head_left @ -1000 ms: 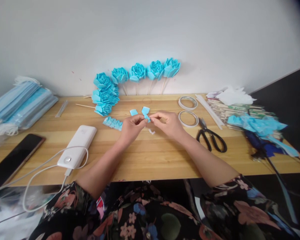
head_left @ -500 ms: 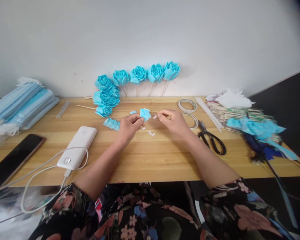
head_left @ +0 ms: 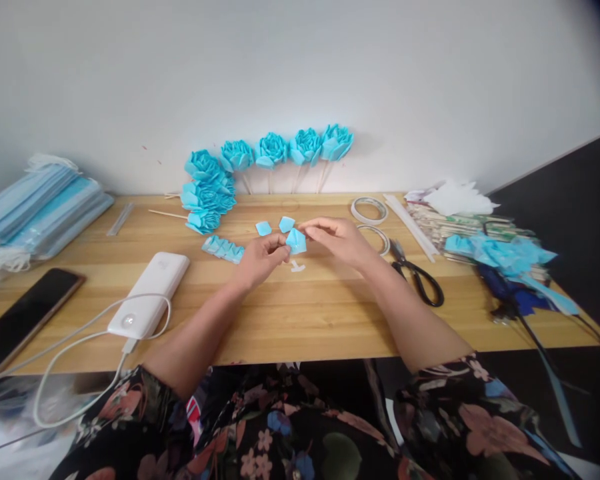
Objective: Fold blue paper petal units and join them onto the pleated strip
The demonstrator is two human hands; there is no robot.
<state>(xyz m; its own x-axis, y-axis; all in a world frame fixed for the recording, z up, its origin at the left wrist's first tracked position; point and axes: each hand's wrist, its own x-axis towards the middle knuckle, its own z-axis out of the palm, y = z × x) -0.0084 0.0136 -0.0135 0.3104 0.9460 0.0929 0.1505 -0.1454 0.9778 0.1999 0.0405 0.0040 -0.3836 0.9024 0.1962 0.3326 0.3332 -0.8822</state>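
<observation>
From the petal at the clock's centre, loose petals lie nearby on the desk at 10 and 11 o'clock, with a strip at 9 and a pile of masks well beyond it. Piled flowers sit at 10; four standing flowers lean against the wall behind from 11 to 1. Tape rolls lie at 2 and 3, scissors between 3 and 4, the power bank and, farther out, the phone between 8 and 9.

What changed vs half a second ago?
The right hand has come leftward, close to the blue piece; the white strip it held no longer shows there. The left hand keeps its grip on the piece, now nearer the person. Blue flowers, tape rolls and scissors stayed put.
</observation>
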